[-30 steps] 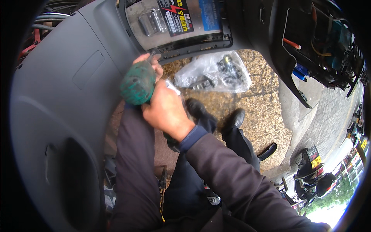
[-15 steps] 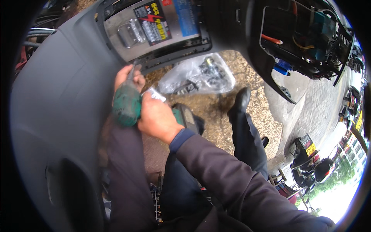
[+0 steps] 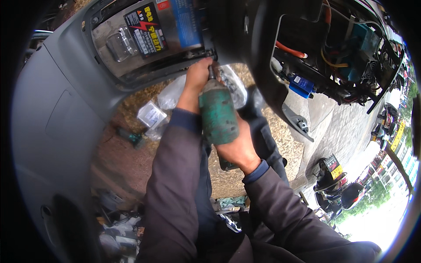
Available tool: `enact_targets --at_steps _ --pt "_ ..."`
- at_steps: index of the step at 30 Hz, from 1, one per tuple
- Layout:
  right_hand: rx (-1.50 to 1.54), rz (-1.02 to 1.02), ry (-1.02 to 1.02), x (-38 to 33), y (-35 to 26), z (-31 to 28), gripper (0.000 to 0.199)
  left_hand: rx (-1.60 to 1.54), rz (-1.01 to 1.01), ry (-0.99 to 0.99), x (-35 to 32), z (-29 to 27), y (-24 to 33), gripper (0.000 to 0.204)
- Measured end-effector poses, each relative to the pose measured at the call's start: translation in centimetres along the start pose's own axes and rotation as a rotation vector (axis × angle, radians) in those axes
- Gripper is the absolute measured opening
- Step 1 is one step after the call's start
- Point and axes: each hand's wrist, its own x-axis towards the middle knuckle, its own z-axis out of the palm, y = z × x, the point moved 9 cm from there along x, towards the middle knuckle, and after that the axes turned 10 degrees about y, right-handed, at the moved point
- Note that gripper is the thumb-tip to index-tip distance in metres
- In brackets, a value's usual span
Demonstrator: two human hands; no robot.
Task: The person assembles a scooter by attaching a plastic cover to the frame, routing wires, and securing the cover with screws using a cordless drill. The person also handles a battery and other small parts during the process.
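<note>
A worn green cordless impact driver (image 3: 218, 115) is in my right hand (image 3: 240, 148), which wraps its grip from behind. The driver's nose points up and away, toward the lower rim of a battery compartment in a grey scooter body (image 3: 70, 83). My left hand (image 3: 197, 76) is at that rim, just beside the driver's nose, its fingers closed; what they pinch is hidden. The bit's tip cannot be made out. Above the hands, a silver battery case (image 3: 105, 48) with a folding handle and black and blue labels sits in the compartment.
On the ground are a clear plastic bag (image 3: 237, 83), a small white package (image 3: 151, 115) and a green tool (image 3: 130, 136). At right, an opened black body section (image 3: 280, 57) shows cables and a blue connector (image 3: 301, 86). Parked scooters (image 3: 333, 179) stand beyond.
My view has shifted. Both hands and the driver have moved right along the compartment rim, and the driver's nose now sits near the rim's right end.
</note>
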Motion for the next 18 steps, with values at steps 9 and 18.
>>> enact_targets --at_steps 9,18 --pt "0.196 -0.031 -0.044 2.1 0.6 -1.5 0.034 0.107 0.018 0.139 4.5 -1.3 -1.4 0.029" --pt "-0.159 -0.074 -0.092 1.7 0.9 -2.4 0.054 0.019 0.023 0.127 0.7 0.7 -0.3 0.031"
